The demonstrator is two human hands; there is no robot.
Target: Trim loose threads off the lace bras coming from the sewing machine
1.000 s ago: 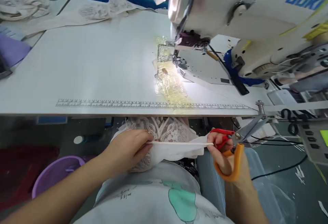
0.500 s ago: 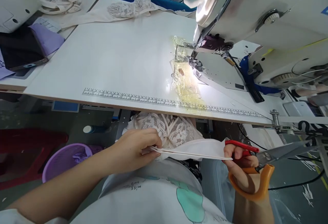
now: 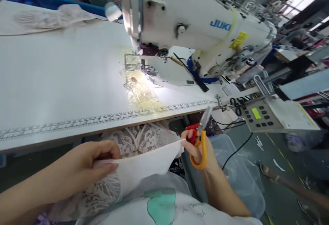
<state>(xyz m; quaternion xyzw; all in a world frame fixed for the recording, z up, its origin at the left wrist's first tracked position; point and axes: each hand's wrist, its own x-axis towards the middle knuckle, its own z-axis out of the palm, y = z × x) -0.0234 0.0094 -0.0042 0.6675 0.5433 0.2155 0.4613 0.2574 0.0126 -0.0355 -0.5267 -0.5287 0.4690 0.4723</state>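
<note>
light: bright, even workshop daylight | source: sewing machine lamp [image 3: 113, 11] throws a yellowish glare patch on the white table [image 3: 51, 67] | shadow: dim under the table edge | blur: soft smear at left and right borders | distortion: wide-angle bending of edges

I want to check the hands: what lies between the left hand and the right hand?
In the head view, white fabric stretches from left hand to right hand.

Thin matt white cloth [image 3: 151, 161] over openwork lace [image 3: 138, 139], scissors [image 3: 199, 139] with glossy orange-red plastic handles and bare metal blades, smooth semi-gloss white tabletop [image 3: 64, 77], glossy enamelled sewing machine [image 3: 195, 22].
</note>
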